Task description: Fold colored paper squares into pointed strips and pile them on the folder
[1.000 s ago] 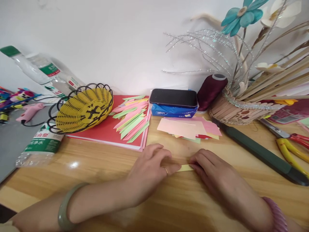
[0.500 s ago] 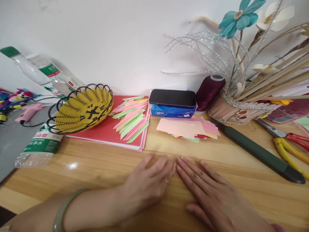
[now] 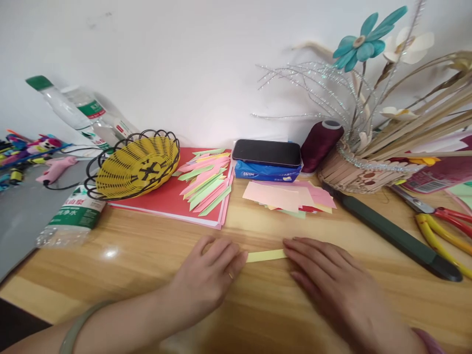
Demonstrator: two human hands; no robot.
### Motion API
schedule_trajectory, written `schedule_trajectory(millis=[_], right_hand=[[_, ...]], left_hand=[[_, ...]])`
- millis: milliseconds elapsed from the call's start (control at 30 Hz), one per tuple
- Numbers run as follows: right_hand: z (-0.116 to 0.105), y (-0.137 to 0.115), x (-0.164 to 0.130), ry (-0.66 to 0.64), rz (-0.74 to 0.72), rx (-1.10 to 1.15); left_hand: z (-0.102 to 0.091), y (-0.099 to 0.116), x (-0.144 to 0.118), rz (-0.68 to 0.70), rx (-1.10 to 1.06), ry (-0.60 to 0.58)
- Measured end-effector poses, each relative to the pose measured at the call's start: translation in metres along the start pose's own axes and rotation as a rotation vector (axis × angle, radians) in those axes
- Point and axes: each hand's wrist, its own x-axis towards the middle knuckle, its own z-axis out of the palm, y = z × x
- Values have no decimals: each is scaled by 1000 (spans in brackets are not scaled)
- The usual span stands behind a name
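Hands lie flat, palms down: left hand [image 3: 208,275] and right hand [image 3: 324,268] each pin one end of the yellow paper strip [image 3: 266,255], gripping nothing. Pressure is best kept even outward from both pinned ends, so the strip lies straight.

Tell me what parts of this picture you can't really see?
Head view only:
- Yellow paper strip: both ends hidden under the left hand and right hand.
- Yellow-handled tool: cut off by the right edge.
- Toys at far left: blurred, partly cut off.
- Tissue pack: print too small to read.
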Motion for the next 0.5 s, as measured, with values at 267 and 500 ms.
schedule_trajectory(millis=[267, 500], right_hand=[[-9, 0, 29, -148, 315, 469], [-10, 7, 36, -183, 382, 714]], left_hand=[[0, -2, 42, -5, -110, -42], [6, -5, 62, -267, -602, -166]])
